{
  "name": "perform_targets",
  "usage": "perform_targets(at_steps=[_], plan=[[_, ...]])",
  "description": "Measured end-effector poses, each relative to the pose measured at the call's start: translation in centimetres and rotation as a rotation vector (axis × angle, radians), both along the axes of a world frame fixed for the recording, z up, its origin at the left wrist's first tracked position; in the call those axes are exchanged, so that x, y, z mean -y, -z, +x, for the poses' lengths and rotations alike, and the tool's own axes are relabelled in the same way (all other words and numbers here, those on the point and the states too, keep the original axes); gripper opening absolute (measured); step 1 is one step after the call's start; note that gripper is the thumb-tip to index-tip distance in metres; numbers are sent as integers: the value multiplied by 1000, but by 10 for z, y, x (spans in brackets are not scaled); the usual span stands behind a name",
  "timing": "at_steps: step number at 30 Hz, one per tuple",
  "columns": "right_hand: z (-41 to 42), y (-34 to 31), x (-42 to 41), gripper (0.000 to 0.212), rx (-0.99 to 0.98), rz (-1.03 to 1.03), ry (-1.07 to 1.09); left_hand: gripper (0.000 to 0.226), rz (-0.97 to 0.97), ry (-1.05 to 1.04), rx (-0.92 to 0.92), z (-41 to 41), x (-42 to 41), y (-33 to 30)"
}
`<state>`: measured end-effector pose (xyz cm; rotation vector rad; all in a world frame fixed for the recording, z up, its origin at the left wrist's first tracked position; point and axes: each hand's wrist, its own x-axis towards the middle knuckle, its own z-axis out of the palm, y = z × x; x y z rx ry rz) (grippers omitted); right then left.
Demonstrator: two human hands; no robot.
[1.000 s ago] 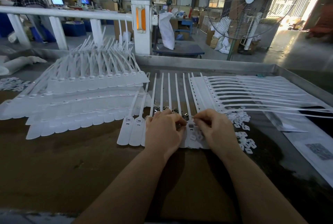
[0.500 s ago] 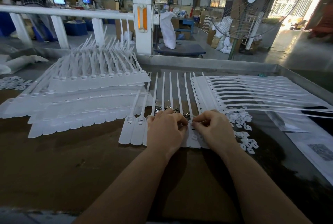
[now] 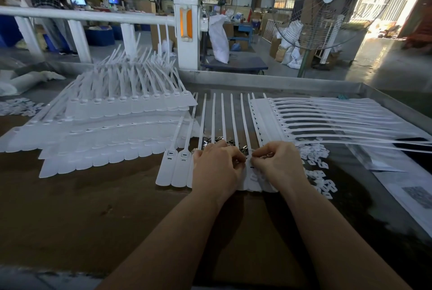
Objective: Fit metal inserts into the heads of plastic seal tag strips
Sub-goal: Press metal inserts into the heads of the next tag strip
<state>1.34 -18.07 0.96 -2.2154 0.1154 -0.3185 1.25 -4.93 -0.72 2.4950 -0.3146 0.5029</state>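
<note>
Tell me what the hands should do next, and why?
Probably press the insert down into the tag head. Both hands, left hand and right hand, meet fingertip to fingertip over the strip of white tags, and what they pinch is hidden.

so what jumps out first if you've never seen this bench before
Two bare hands meet at the middle of the bench, the left hand and right hand both curled over the heads of a row of white seal tag strips. To their left rises a big stack of white tag strips, tails fanning upward. A large pedestal fan stands behind the bench on the right.
</note>
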Motion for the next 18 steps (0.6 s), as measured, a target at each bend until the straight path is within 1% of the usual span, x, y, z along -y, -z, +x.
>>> perform_targets(at_steps=[3, 8, 12, 13, 16, 18], plan=[[1, 0, -2, 17, -3, 5, 18, 17, 3, 0, -4, 0, 0, -1], [3, 1, -3, 15, -13, -7, 32, 17, 3, -1, -5, 0, -1, 0], [0, 6, 0, 10, 61, -2, -1, 16, -25, 1, -6, 0, -2, 0], [-1, 7, 2, 12, 81, 26, -3, 15, -35, 3, -5, 0, -2, 0], [-4, 6, 7, 20, 121, 198, 2, 13, -56, 9, 0, 0, -3, -1], [-5, 5, 8, 21, 133, 260, 9, 11, -71, 27, 1, 0, -4, -1]])
